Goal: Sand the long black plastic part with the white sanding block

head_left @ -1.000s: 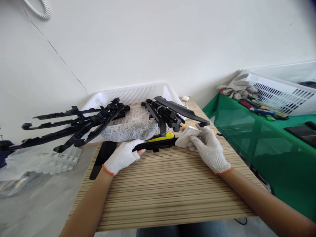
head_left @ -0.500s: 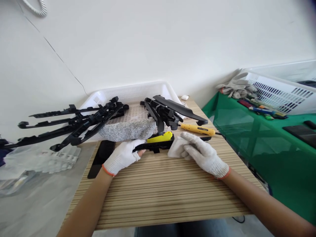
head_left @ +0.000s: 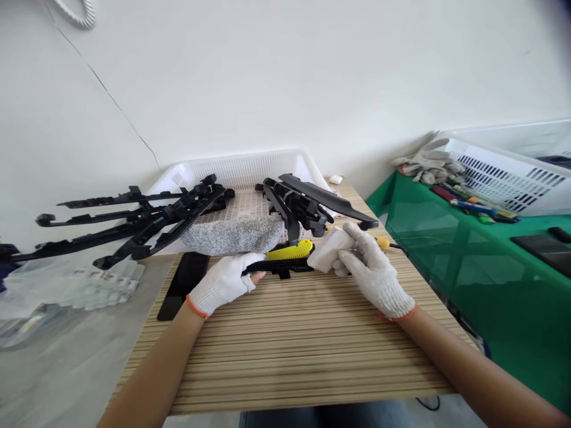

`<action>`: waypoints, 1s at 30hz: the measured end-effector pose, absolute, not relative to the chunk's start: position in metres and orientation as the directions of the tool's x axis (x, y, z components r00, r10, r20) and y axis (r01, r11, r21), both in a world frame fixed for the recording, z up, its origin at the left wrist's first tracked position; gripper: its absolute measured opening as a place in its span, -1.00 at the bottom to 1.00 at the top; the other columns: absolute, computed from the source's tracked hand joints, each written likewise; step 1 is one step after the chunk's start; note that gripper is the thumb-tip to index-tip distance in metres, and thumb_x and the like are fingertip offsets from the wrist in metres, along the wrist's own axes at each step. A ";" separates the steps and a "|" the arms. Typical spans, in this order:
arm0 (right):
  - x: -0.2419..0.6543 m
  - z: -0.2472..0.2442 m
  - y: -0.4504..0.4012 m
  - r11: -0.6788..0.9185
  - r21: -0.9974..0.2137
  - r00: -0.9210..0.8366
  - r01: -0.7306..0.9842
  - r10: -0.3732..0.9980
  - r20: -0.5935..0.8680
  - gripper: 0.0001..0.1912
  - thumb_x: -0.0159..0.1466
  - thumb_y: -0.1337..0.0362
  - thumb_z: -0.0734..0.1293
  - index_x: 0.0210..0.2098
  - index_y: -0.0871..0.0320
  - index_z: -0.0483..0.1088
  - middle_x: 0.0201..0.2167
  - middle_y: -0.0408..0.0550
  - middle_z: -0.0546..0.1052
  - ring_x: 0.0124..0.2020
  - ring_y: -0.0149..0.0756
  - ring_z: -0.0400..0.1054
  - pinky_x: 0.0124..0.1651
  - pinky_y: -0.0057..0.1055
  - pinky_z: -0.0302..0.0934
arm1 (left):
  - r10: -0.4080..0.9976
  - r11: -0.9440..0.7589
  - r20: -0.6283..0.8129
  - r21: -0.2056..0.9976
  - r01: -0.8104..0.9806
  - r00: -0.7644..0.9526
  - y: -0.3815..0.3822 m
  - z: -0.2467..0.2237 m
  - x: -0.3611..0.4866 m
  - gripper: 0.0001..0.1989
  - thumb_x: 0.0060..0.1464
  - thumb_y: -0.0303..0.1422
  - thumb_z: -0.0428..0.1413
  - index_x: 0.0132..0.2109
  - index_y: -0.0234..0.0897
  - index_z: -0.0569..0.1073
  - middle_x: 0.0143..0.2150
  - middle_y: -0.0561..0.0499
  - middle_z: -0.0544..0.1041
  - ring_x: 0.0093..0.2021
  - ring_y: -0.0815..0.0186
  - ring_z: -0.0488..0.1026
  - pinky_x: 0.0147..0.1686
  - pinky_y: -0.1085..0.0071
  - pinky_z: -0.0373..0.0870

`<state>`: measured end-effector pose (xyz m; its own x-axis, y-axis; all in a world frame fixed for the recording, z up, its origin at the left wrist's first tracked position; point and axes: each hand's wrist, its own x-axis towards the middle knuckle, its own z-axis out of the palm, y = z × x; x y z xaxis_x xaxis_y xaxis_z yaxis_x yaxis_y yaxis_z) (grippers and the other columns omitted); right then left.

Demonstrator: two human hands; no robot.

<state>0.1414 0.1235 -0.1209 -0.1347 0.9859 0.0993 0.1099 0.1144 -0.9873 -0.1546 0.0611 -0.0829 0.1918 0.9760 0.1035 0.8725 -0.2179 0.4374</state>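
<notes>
My left hand (head_left: 229, 278), in a white knit glove with an orange cuff, is closed around the left end of a long black plastic trim part (head_left: 281, 268) held just above the table. A folded white cloth pad (head_left: 329, 249) is pinched in the gloved fingers of my right hand (head_left: 368, 267), at the part's right end; whether it touches the part I cannot tell. Right behind the part lies a yellow-handled tool (head_left: 291, 249), its other end hidden. The yellow handle of a screwdriver-like tool (head_left: 382, 242) shows partly behind my right hand.
A white plastic basket (head_left: 241, 160) holds several black trim parts (head_left: 165, 223) and a grey fuzzy cloth (head_left: 232, 236) over its front. A black phone (head_left: 182, 285) lies on the striped table (head_left: 285, 351). At right, a green-covered table (head_left: 446, 255) carries gloves (head_left: 430, 161), pens and another basket (head_left: 504, 172).
My right hand has lifted slightly with the cloth pad, tilting it and covering more of the screwdriver-like tool. My left hand keeps its hold on the black trim part.
</notes>
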 end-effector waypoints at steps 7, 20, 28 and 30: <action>0.148 -0.116 0.123 0.086 -0.985 -0.236 0.149 0.970 0.049 -0.38 0.17 -0.03 0.38 0.15 0.08 0.29 -0.38 -0.09 0.52 -0.46 -0.26 0.46 -0.49 -0.32 0.43 | 0.982 -0.186 0.066 0.411 0.893 0.174 0.062 -0.083 -0.156 -0.69 0.11 -0.24 0.12 -0.01 -0.14 0.54 -0.10 0.03 0.67 -0.15 0.23 0.62 -0.17 0.40 0.50; 0.138 -0.116 0.121 0.116 -0.991 -0.371 0.071 0.925 0.082 -0.49 0.15 0.10 0.41 0.08 0.04 0.37 -0.04 -0.01 0.54 -0.20 -0.20 0.52 -0.20 -0.22 0.54 | 0.980 -0.200 0.089 0.377 0.904 0.179 0.065 -0.089 -0.156 -0.64 0.09 -0.18 0.16 0.02 -0.15 0.54 -0.09 0.01 0.66 -0.14 0.19 0.61 -0.12 0.35 0.50; 0.104 -0.113 0.125 0.203 -0.968 -0.371 0.149 0.918 0.136 -0.53 0.19 0.08 0.36 0.07 0.06 0.35 -0.18 -0.03 0.55 -0.31 -0.24 0.51 -0.23 -0.23 0.51 | 0.966 -0.257 0.102 0.366 0.894 0.236 0.066 -0.091 -0.141 -0.70 0.15 -0.22 0.10 -0.01 -0.17 0.54 -0.13 -0.03 0.66 -0.16 0.19 0.60 -0.16 0.37 0.48; 0.094 -0.113 0.126 0.214 -0.962 -0.362 0.170 0.922 0.141 -0.57 0.20 0.06 0.36 0.02 0.07 0.35 -0.22 -0.04 0.55 -0.34 -0.25 0.49 -0.26 -0.24 0.49 | 0.966 -0.258 0.100 0.355 0.898 0.238 0.065 -0.092 -0.141 -0.71 0.15 -0.22 0.11 -0.02 -0.18 0.54 -0.20 -0.03 0.65 -0.23 0.20 0.59 -0.20 0.37 0.47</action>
